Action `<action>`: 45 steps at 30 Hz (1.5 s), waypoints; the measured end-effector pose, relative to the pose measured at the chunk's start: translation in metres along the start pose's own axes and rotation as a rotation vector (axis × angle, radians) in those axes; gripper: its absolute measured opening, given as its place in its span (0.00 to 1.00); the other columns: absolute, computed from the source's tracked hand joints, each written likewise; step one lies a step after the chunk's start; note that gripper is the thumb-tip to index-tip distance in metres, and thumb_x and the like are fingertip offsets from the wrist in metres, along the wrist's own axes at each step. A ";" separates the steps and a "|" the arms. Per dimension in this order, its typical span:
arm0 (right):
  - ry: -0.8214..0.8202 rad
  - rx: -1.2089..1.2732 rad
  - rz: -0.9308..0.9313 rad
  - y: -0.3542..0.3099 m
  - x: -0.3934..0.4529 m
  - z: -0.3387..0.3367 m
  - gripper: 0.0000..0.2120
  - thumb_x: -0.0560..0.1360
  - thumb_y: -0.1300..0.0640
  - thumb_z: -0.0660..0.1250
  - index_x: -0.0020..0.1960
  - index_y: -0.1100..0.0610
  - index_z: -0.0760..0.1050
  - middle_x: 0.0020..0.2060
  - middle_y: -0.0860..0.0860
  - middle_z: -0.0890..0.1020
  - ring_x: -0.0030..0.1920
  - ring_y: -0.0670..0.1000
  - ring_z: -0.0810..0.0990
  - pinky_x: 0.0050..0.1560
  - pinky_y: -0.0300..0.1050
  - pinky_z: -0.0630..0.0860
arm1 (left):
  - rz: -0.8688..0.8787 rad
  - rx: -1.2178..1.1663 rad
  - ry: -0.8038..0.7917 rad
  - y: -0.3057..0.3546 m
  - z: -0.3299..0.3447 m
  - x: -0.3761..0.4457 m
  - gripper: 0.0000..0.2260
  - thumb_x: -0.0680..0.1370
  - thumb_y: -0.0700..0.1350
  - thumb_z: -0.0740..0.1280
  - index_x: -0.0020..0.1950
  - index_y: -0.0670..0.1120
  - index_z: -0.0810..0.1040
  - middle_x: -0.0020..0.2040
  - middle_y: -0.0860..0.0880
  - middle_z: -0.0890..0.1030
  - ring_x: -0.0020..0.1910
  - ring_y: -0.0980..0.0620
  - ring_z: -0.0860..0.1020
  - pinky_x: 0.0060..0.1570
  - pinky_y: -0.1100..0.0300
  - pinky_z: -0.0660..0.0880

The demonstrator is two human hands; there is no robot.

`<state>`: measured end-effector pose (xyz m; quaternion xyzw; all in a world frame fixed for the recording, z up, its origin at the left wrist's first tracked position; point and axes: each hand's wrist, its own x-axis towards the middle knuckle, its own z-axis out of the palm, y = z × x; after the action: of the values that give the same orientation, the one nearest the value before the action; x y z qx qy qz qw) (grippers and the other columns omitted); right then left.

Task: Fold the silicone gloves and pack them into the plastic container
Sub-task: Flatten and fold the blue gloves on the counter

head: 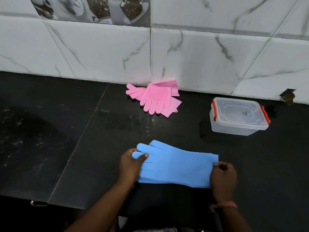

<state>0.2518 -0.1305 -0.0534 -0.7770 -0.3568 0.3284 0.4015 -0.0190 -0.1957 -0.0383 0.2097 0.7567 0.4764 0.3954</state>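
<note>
Blue glove [177,166] flat on the black counter [100,131] near its front edge, long axis left to right: fingers pointing left, cuff right. Left hand [132,164] pinching the fingertips, thumb on top; right hand [223,176] pinching the cuff's near corner. Glove's near-left edge hidden under the left hand. Pink gloves [153,97] heaped against the tiled wall [200,56], count unclear. Plastic container [239,117], lid on, red clips, to the right. Open counter between.
</note>
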 end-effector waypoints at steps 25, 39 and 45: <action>-0.037 -0.172 -0.120 -0.002 0.002 0.003 0.02 0.78 0.57 0.68 0.50 0.53 0.78 0.51 0.53 0.82 0.49 0.50 0.76 0.49 0.46 0.72 | 0.087 0.383 0.034 0.000 -0.023 0.011 0.08 0.75 0.53 0.74 0.43 0.50 0.84 0.39 0.52 0.86 0.41 0.51 0.85 0.45 0.51 0.82; -0.041 -0.359 -0.322 0.013 -0.005 0.006 0.13 0.80 0.55 0.64 0.63 0.55 0.76 0.60 0.55 0.81 0.58 0.57 0.80 0.58 0.53 0.75 | 0.264 0.752 -0.021 0.006 -0.058 0.006 0.15 0.76 0.52 0.66 0.54 0.74 0.81 0.35 0.65 0.81 0.37 0.62 0.80 0.38 0.66 0.75; -0.090 -0.315 -0.431 0.015 -0.015 0.014 0.27 0.78 0.63 0.67 0.76 0.56 0.67 0.69 0.56 0.76 0.65 0.59 0.75 0.69 0.56 0.71 | 0.529 0.935 0.090 0.004 -0.063 0.000 0.07 0.76 0.54 0.63 0.52 0.60 0.78 0.40 0.57 0.83 0.40 0.54 0.82 0.38 0.58 0.79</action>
<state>0.2369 -0.1438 -0.0688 -0.7207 -0.5781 0.2102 0.3199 -0.0696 -0.2291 -0.0195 0.5263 0.8256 0.1806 0.0936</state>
